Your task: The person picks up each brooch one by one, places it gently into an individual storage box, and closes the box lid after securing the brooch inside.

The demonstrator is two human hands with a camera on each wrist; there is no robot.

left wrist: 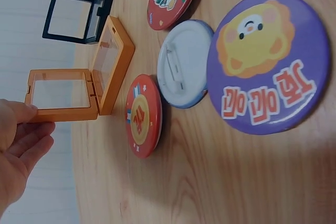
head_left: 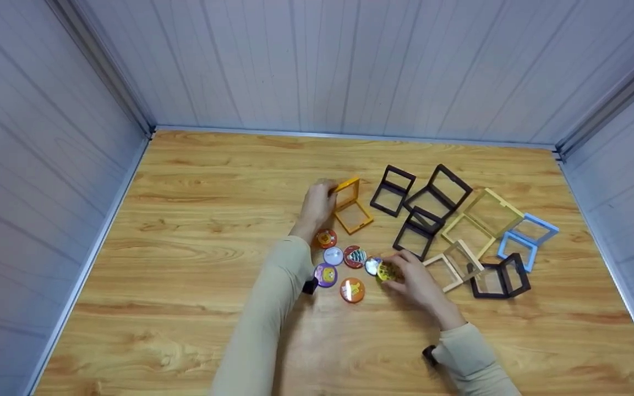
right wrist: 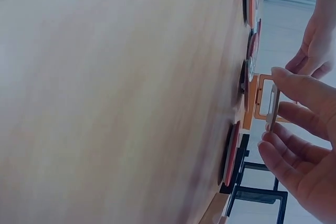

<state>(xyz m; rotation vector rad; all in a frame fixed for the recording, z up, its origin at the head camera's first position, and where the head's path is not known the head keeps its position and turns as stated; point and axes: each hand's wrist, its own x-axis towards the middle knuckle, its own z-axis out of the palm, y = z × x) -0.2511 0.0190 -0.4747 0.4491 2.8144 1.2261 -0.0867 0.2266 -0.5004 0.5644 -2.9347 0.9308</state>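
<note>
My left hand [head_left: 318, 206] pinches the raised half of a small orange hinged display frame [head_left: 354, 218], whose other half lies on the floor. Thumb and fingers of my right hand [head_left: 417, 280] hold a yellow button badge [head_left: 387, 271], seen edge-on above the surface in the right wrist view. Under it lies a whitish badge [head_left: 372, 266], partly covered. Between the hands are a red badge with a tree picture [head_left: 355, 257], an orange badge [head_left: 352, 290], a purple lion badge [left wrist: 270, 61], a badge turned pin side up [left wrist: 181, 66] and another red badge [left wrist: 144, 116].
Several open hinged frames stand to the right: black ones [head_left: 388, 199], a large yellow one [head_left: 474, 236], a cream one [head_left: 442, 273] and a blue one [head_left: 517, 251]. Pale panel walls [head_left: 317, 66] enclose the wood-grain surface [head_left: 185, 247] at the back and both sides.
</note>
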